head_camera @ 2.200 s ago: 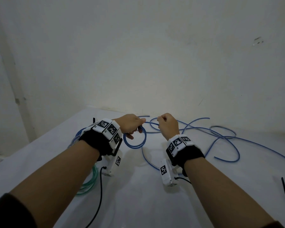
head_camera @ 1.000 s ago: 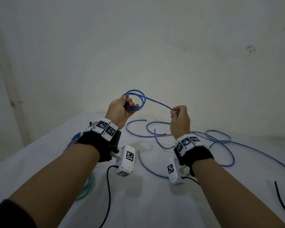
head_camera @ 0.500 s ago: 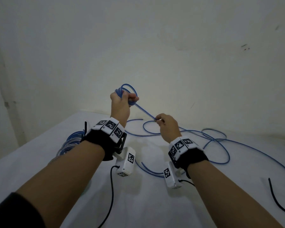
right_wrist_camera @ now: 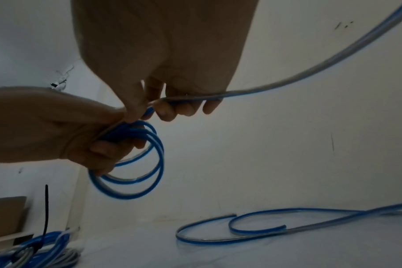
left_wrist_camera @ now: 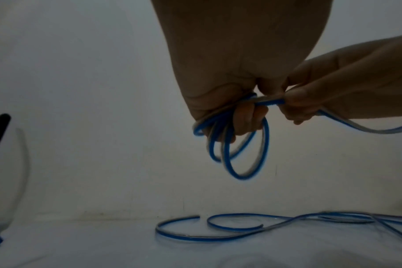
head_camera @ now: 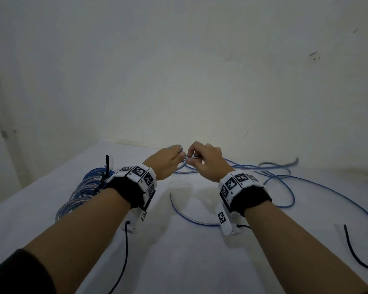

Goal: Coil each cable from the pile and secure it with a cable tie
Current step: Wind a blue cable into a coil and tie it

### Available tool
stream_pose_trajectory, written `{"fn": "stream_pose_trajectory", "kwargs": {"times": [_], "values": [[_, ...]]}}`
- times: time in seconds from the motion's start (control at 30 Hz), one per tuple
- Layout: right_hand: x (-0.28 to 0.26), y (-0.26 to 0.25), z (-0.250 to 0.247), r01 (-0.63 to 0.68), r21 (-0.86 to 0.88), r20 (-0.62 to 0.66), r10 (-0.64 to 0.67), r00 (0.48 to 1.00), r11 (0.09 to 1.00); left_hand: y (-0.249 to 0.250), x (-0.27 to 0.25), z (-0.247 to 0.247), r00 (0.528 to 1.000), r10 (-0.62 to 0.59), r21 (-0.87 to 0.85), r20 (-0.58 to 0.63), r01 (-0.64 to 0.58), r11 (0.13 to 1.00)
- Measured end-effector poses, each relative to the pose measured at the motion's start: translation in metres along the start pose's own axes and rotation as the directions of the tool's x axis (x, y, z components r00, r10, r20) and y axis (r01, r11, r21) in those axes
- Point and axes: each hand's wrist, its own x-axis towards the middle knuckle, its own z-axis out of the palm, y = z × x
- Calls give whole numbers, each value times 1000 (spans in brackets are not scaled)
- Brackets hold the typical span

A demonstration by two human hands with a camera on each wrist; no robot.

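My left hand (head_camera: 168, 161) grips a small coil of blue cable (left_wrist_camera: 241, 156) of several loops, hanging below its fingers (right_wrist_camera: 108, 150) above the table. My right hand (head_camera: 204, 160) sits right beside it and pinches the running strand of the same blue cable (right_wrist_camera: 195, 98) against the coil. The rest of the blue cable (head_camera: 285, 181) trails loose over the white table (head_camera: 189, 262) to the right. In the head view the coil is mostly hidden behind both hands.
Several coiled blue cables (head_camera: 83, 187) bound with a black cable tie (head_camera: 107, 166) lie at the left. A loose black cable tie (head_camera: 355, 253) lies at the right edge. A white wall (head_camera: 179, 71) stands close behind the table.
Both hands came down from a raised position toward the table and closed together. The right hand slid along the strand up to the coil in the left hand.
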Motion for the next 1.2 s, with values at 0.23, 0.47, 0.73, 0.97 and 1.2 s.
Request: {"fn": "stream_pose_trajectory", "kwargs": {"times": [0.23,0.47,0.73,0.97,1.2], "values": [[2,5,4,11,-172,-147,-36,989,985,0,-1,-3,996,-84,-256,29,88,963],[3,6,11,-131,215,-127,160,979,968,-2,0,-3,977,-211,-490,-24,172,855],[6,-5,20,-368,351,-121,432,894,861,4,-1,0,984,-176,-493,-21,143,858],[13,-10,19,-429,363,-99,492,865,827,16,0,-8,985,-171,-716,9,126,687],[13,-3,22,-472,398,-31,526,850,786,21,0,-7,966,-231,-728,116,241,642]]}}
